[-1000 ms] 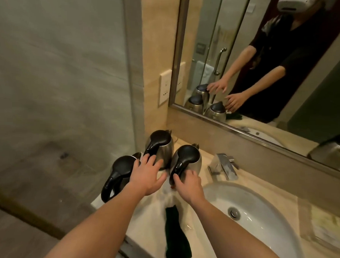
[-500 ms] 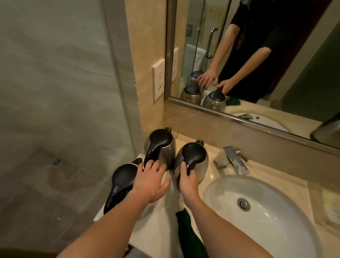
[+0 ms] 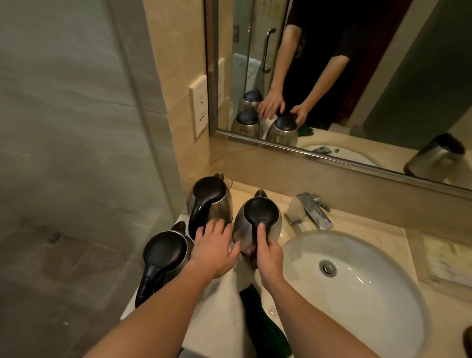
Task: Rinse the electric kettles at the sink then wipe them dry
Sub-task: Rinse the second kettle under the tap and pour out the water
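At the far left of the table, a steel electric kettle with a black lid and handle is sitting near the front edge, its handle pointing toward the person. Just behind it and to the right, a second kettle is standing close to the wall corner, below a white wall socket. The left hand is hovering between these kettles with the fingers spread and flat, its grip open and holding nothing; whether the fingertips are touching the second kettle cannot be told. Next to it, the right hand is closing its grip around the black handle of a third kettle, thumb lying along the top of the handle, fingers curling beneath. This kettle is standing upright on the table, just left of the sink. A dark green cloth is lying on the table's front edge, below the right wrist. Further right, the chrome faucet is reaching over the white oval sink. Above, the mirror is reflecting the kettles and both hands.
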### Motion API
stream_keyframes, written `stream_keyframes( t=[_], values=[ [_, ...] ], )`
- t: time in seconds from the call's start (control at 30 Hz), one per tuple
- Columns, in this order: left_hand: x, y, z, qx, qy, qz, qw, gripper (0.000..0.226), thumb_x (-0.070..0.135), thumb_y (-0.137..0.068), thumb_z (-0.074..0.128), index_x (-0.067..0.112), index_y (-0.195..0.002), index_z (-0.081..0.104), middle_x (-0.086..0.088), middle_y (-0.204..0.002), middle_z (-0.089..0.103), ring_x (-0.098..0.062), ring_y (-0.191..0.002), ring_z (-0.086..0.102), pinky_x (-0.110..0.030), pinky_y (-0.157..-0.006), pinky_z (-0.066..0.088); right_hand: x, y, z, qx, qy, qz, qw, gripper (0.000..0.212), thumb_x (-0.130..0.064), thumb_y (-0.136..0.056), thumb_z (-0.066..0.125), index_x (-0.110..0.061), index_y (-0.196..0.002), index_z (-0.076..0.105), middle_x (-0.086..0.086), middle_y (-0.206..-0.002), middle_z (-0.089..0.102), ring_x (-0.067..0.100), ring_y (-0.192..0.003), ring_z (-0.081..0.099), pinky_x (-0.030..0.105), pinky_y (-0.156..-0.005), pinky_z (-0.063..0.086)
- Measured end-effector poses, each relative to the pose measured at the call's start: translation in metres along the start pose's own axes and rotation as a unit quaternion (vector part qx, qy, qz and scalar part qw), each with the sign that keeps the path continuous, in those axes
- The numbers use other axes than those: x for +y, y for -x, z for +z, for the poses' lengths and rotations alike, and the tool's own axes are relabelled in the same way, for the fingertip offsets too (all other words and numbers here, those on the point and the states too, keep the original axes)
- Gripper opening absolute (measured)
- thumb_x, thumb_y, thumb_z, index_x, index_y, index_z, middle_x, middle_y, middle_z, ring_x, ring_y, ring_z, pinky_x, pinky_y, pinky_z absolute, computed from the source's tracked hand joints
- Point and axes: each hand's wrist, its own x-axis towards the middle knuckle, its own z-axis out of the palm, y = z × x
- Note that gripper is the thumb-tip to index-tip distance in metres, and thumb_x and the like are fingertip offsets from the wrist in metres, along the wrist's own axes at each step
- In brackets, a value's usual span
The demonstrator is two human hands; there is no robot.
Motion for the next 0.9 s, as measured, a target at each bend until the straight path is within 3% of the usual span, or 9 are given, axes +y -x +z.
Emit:
stream_keyframes(
  t=[0.1, 0.23, 0.33, 0.4, 0.47, 0.6, 0.77, 0.9],
  values=[
    [0.008, -0.005, 0.002, -0.011, 0.059, -0.023, 0.998, 0.059, 0.048, -0.112, 0.031, 0.02, -0.164, 0.031, -0.005, -0.171, 0.027, -0.027, -0.159, 0.019, -0.051, -0.127, 0.02, -0.003, 0.004, -0.006, 0.017, -0.007, -0.026, 1.0, 0.064, -0.082, -0.08, 0.052, -0.019, -0.082, 0.067, 0.005, -0.074, 0.066, 0.024, -0.076, 0.063, 0.041, -0.073, 0.05],
    [0.024, -0.01, 0.005, -0.006, 0.169, -0.042, 0.985, 0.054, 0.041, -0.114, 0.03, 0.017, -0.163, 0.032, -0.008, -0.17, 0.028, -0.03, -0.157, 0.022, -0.052, -0.126, 0.024, -0.007, 0.015, -0.026, 0.058, -0.033, -0.049, 0.997, 0.046, -0.052, -0.099, 0.056, -0.016, -0.071, 0.064, 0.003, -0.059, 0.059, 0.019, -0.058, 0.056, 0.037, -0.062, 0.046],
    [0.046, -0.02, 0.017, 0.016, 0.267, -0.05, 0.962, 0.052, 0.043, -0.113, 0.029, 0.016, -0.156, 0.043, -0.009, -0.161, 0.041, -0.028, -0.15, 0.036, -0.05, -0.126, 0.029, -0.006, 0.024, -0.045, 0.062, -0.043, -0.053, 0.996, 0.044, -0.044, -0.101, 0.058, -0.014, -0.068, 0.062, 0.001, -0.053, 0.055, 0.015, -0.051, 0.051, 0.032, -0.053, 0.043],
    [0.066, -0.026, 0.023, 0.032, 0.366, -0.091, 0.926, 0.049, 0.048, -0.111, 0.028, 0.017, -0.132, 0.059, -0.01, -0.138, 0.058, -0.028, -0.133, 0.052, -0.051, -0.119, 0.04, -0.01, 0.03, -0.059, 0.063, -0.054, -0.052, 0.995, 0.047, -0.044, -0.101, 0.057, -0.011, -0.068, 0.06, 0.002, -0.053, 0.054, 0.015, -0.048, 0.049, 0.03, -0.049, 0.042],
    [0.089, -0.031, 0.029, 0.039, 0.491, -0.134, 0.86, 0.04, 0.046, -0.113, 0.029, 0.023, -0.109, 0.061, -0.006, -0.115, 0.063, -0.03, -0.118, 0.059, -0.048, -0.11, 0.046, -0.018, 0.035, -0.076, 0.059, -0.067, -0.061, 0.994, 0.048, -0.043, -0.102, 0.055, -0.009, -0.068, 0.059, 0.006, -0.054, 0.053, 0.017, -0.048, 0.049, 0.03, -0.049, 0.042],
    [0.139, -0.03, 0.031, 0.018, 0.628, -0.188, 0.755, 0.063, 0.07, -0.103, 0.027, 0.025, -0.127, 0.064, -0.008, -0.117, 0.071, -0.026, -0.113, 0.064, -0.05, -0.11, 0.046, -0.033, 0.042, -0.118, 0.024, -0.077, -0.091, 0.993, 0.05, -0.042, -0.104, 0.051, -0.006, -0.071, 0.06, 0.008, -0.054, 0.053, 0.019, -0.049, 0.049, 0.03, -0.049, 0.043],
    [0.205, -0.029, 0.04, 0.039, 0.654, -0.219, 0.723, 0.067, 0.074, -0.092, 0.031, 0.026, -0.118, 0.07, -0.01, -0.109, 0.075, -0.027, -0.108, 0.067, -0.052, -0.107, 0.049, -0.034, 0.041, -0.186, -0.018, -0.053, -0.085, 0.995, 0.056, -0.052, -0.103, 0.046, -0.006, -0.076, 0.061, 0.006, -0.056, 0.054, 0.018, -0.049, 0.051, 0.03, -0.05, 0.045],
    [0.252, -0.019, 0.057, 0.08, 0.653, -0.242, 0.713, 0.058, 0.067, -0.1, 0.028, 0.026, -0.11, 0.067, -0.009, -0.106, 0.073, -0.026, -0.105, 0.065, -0.054, -0.107, 0.048, -0.026, 0.034, -0.241, -0.072, -0.009, -0.065, 0.995, 0.06, -0.06, -0.101, 0.042, -0.01, -0.075, 0.063, 0.008, -0.06, 0.058, 0.022, -0.056, 0.054, 0.034, -0.06, 0.049]
  ],
)
